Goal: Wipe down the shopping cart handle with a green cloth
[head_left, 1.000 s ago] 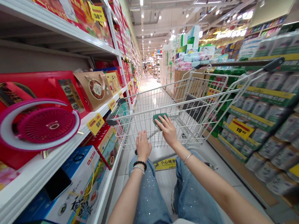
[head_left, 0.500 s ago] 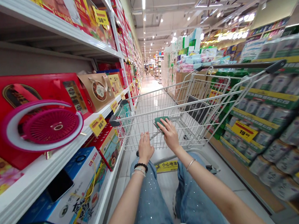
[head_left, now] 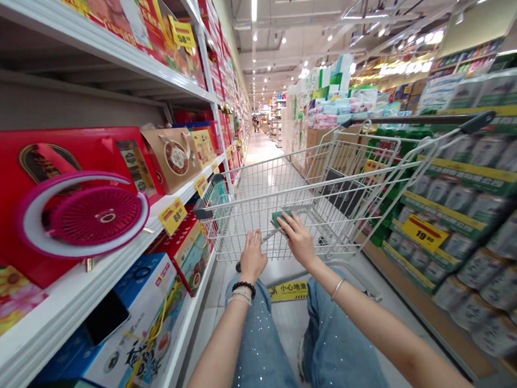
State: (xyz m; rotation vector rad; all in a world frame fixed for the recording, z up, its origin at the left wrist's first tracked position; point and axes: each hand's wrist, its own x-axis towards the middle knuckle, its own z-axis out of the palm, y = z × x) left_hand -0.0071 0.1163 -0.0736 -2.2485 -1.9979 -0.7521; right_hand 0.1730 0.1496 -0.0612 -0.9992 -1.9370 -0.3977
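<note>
A silver wire shopping cart (head_left: pixel 329 170) stands tilted in the aisle ahead of my knees. My left hand (head_left: pixel 251 258) rests against the cart's near wire wall with its fingers stretched out and holds nothing. A black bead bracelet is on that wrist. My right hand (head_left: pixel 299 239) lies curled over a green pad (head_left: pixel 280 217) on the cart's near bar. A thin bangle is on that wrist. My legs in blue jeans (head_left: pixel 263 350) show below.
White shelves (head_left: pixel 110 255) on the left carry red gift boxes, a pink round fan (head_left: pixel 86 215) and yellow price tags. Stacked cans with a yellow tag (head_left: pixel 425 232) line the right side. A yellow floor sticker (head_left: pixel 288 290) lies under the cart. The tiled aisle (head_left: pixel 259 148) runs far ahead.
The shelves have slid slightly past me and the view has shifted a little. Both hands stay on the cart in the same places.
</note>
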